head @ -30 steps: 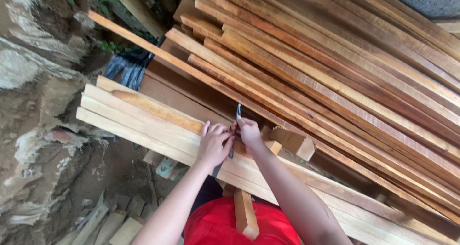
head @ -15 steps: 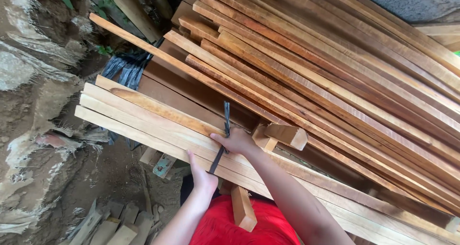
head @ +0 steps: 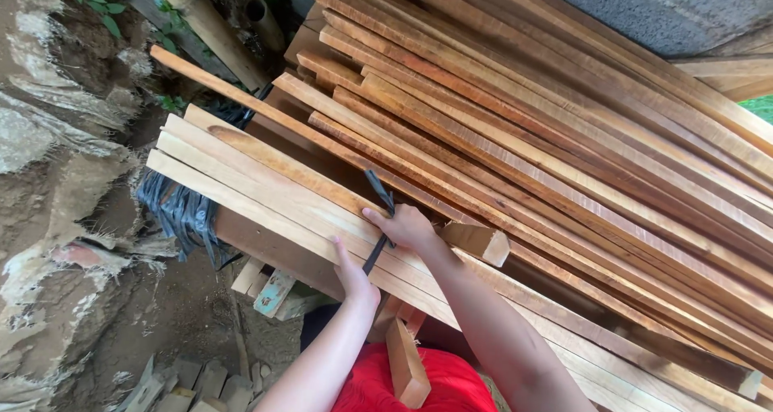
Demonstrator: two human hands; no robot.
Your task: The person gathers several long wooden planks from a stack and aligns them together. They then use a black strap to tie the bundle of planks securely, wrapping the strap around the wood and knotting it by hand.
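Right hand: closed over a thin dark flat tool, fingers wrapped across its middle, pressed onto pale planks. Tool slanted, upper end showing just beyond the knuckles, lower end reaching down to the left hand.
Left hand: just below the right, at the near edge of the same planks, thumb up beside the tool's lower end; grip on the tool itself not discernible, palm hidden.
Short wood block: just right of the right hand, lying on the planks, cut end pale.
Large stack of long reddish-brown boards: beyond and to the right of both hands, running diagonally, closely packed.
Black plastic sheeting: well left of the hands, hanging beneath the plank ends.
Small offcut with blue-green paint: below and left of the left hand, on bare earth.
Upright wood stub: directly below the hands, against red clothing.
Rough stone and soil: far left.
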